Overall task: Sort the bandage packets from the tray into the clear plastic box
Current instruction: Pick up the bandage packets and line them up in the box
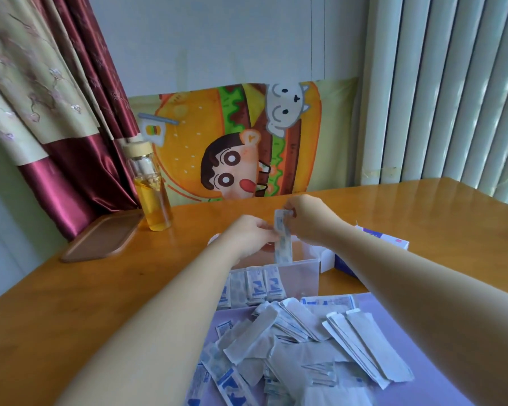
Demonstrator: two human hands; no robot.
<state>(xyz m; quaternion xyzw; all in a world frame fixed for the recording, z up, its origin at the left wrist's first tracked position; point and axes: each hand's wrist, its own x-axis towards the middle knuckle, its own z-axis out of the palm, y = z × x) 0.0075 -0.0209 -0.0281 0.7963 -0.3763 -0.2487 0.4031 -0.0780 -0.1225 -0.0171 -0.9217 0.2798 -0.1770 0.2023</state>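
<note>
- Near side of the clear plastic box (302, 276): lavender tray (431, 388), with a loose pile of bandage packets (299, 341) heaped on it. Much left to sort, I judge.
- Inside the box, against its near wall: a row of filed packets (264, 284) standing upright.
- Just above the box: the held packet (282, 238) hangs upright, its lower end at the rim.
- Left hand (250, 235) fingers pinch its middle; right hand (308, 218) fingers pinch its top.
- I'd lower it straight, seat it beside the row, then let go of the top last.
</note>
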